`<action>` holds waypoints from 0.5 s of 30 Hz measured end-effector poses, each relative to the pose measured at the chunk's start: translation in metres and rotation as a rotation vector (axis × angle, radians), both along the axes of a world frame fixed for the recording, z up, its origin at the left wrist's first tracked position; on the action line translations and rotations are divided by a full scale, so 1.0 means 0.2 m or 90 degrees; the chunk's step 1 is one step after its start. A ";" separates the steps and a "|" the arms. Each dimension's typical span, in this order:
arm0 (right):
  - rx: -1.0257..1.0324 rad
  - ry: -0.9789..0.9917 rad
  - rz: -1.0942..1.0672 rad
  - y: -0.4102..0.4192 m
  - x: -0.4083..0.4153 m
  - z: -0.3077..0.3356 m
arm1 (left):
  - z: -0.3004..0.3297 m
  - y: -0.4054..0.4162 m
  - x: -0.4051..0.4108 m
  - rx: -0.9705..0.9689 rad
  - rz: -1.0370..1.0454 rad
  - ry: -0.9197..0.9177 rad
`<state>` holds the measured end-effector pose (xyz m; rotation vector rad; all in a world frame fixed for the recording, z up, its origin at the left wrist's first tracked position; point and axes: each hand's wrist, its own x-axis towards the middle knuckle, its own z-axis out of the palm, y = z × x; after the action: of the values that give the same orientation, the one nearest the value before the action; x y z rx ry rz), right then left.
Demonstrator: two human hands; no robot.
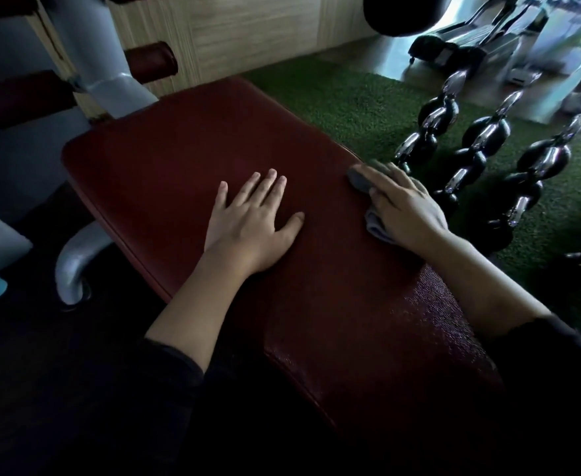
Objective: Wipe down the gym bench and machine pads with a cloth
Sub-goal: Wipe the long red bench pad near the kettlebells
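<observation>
On dark red bench pad, near middle: left hand flat, palm down, fingers spread and straight, holding nothing. At pad's right edge: right hand pressing grey cloth onto pad, fingers bent over it, cloth bunched beneath palm. Beyond right edge: dumbbells in rows on green turf. Grey metal frame at pad's far left corner.

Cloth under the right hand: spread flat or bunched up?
Bunched. The grey cloth shows only as crumpled folds poking out beneath the right hand at the bench pad edge.
</observation>
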<state>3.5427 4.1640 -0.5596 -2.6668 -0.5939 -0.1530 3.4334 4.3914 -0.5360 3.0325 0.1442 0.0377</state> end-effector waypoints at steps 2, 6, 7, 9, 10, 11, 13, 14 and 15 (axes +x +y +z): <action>-0.030 -0.052 0.013 -0.02 -0.16 0.00 | -0.01 0.00 0.00 0.004 -0.003 -0.018; -0.067 -0.111 0.008 0.16 -0.39 0.01 | -0.02 0.00 0.00 0.008 -0.002 -0.026; -0.067 -0.099 0.011 0.22 -0.37 0.03 | -0.02 0.00 0.00 0.008 -0.004 -0.028; -0.052 -0.077 0.025 0.34 -0.26 0.06 | -0.01 0.00 0.00 -0.001 -0.008 -0.035; -0.046 -0.078 0.031 0.38 -0.19 0.07 | -0.01 0.00 0.00 -0.006 -0.009 -0.039; -0.043 -0.082 0.031 0.41 -0.12 0.08 | -0.01 0.01 0.00 -0.010 -0.008 -0.040; -0.044 -0.077 0.021 0.41 0.00 0.09 | -0.01 0.01 0.00 -0.016 -0.005 -0.039; -0.040 -0.065 0.013 0.38 0.05 0.09 | -0.01 0.01 -0.01 -0.019 -0.005 -0.038; -0.028 -0.050 0.002 0.34 0.10 0.08 | -0.01 0.01 -0.01 -0.022 -0.005 -0.038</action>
<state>3.5619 4.2312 -0.5441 -2.7131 -0.6322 -0.2469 3.4319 4.3931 -0.5384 2.9939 0.1266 0.1237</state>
